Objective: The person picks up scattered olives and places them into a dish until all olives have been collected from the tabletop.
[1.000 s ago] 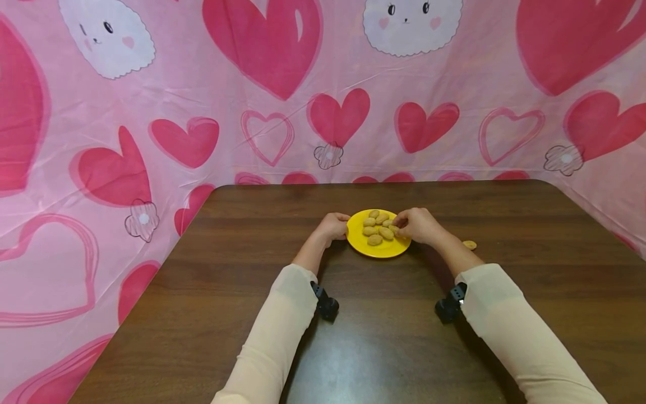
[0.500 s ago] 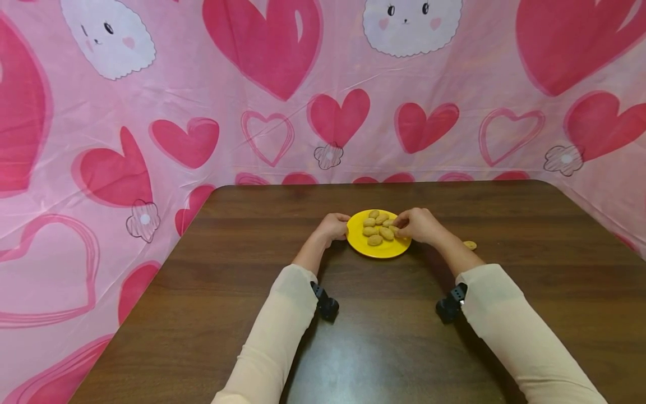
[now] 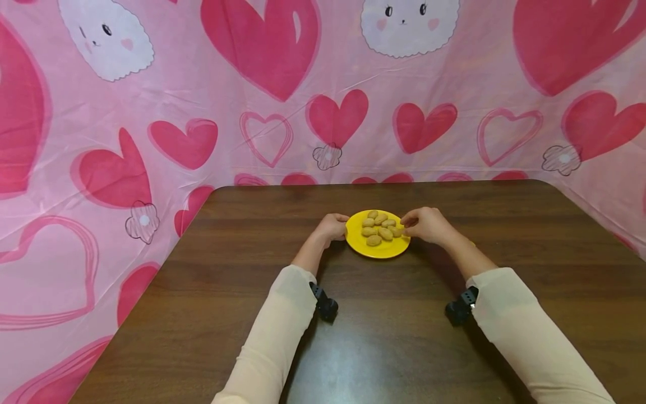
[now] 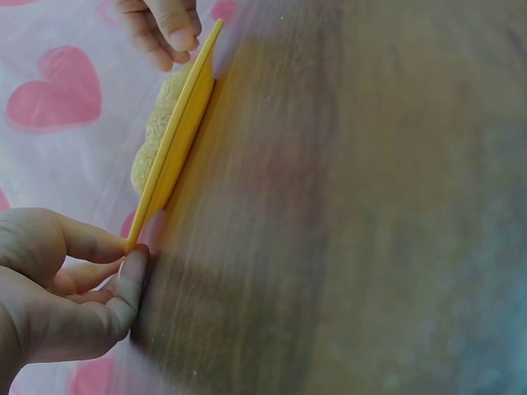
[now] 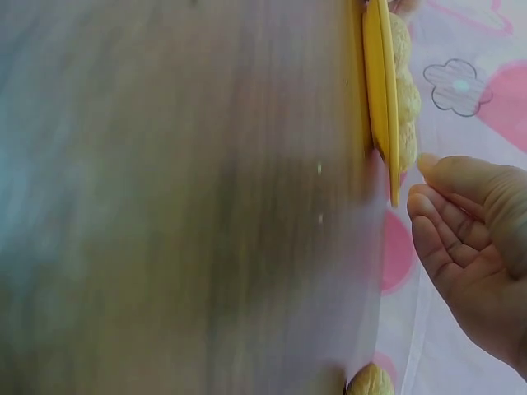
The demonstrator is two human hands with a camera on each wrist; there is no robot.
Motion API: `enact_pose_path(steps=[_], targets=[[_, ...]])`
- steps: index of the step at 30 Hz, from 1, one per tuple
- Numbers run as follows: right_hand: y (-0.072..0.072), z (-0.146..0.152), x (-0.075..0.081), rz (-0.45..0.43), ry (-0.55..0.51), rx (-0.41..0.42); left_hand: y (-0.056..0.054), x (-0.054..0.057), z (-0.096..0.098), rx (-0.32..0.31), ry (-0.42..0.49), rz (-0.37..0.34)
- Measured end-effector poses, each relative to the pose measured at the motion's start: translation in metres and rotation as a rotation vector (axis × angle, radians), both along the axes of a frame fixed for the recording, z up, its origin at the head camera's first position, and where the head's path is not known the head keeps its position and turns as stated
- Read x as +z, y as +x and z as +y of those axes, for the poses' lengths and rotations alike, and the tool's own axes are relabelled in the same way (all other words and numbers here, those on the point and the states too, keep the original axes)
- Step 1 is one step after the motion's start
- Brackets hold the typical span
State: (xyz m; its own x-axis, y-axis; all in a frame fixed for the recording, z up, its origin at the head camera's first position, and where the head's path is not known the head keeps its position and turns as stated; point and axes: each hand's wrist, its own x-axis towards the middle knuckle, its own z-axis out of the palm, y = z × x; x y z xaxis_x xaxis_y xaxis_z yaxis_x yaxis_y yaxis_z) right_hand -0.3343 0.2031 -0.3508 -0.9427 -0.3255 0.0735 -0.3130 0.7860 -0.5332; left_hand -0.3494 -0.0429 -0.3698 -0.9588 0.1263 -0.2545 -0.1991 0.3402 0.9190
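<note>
A round yellow plate (image 3: 378,252) lies on the brown table with several tan, oval, rough-shelled walnuts (image 3: 386,233) gathered on it. My left hand (image 3: 330,227) pinches the plate's left rim; in the left wrist view the thumb and fingers meet around the plate edge (image 4: 185,132). At the opposite rim my right hand (image 3: 428,225) hovers, thumb and fingers slightly bent with nothing between them. The right wrist view puts its fingertips (image 5: 426,160) just beside the nearest walnut (image 5: 406,148).
Another walnut (image 5: 370,381) lies on the table at the right, mostly hidden behind my right forearm in the head view. The wood table (image 3: 242,269) reaches back to a pink cloth (image 3: 353,67) printed with hearts. Each wrist wears a black camera (image 3: 327,307).
My right hand has let go of a walnut on the plate and drawn back slightly to the right. The left hand keeps its hold on the rim.
</note>
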Motion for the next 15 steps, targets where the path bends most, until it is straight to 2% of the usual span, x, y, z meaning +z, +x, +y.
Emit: enact_pose_path(steps=[8,15], targets=[[0.006,0.010,0.003,0.028,-0.006,-0.018,0.000,0.000,-0.001,0.000,0.003,0.000],[0.014,0.020,0.007,-0.023,-0.054,-0.043,-0.001,0.000,0.001,-0.003,-0.001,0.004]])
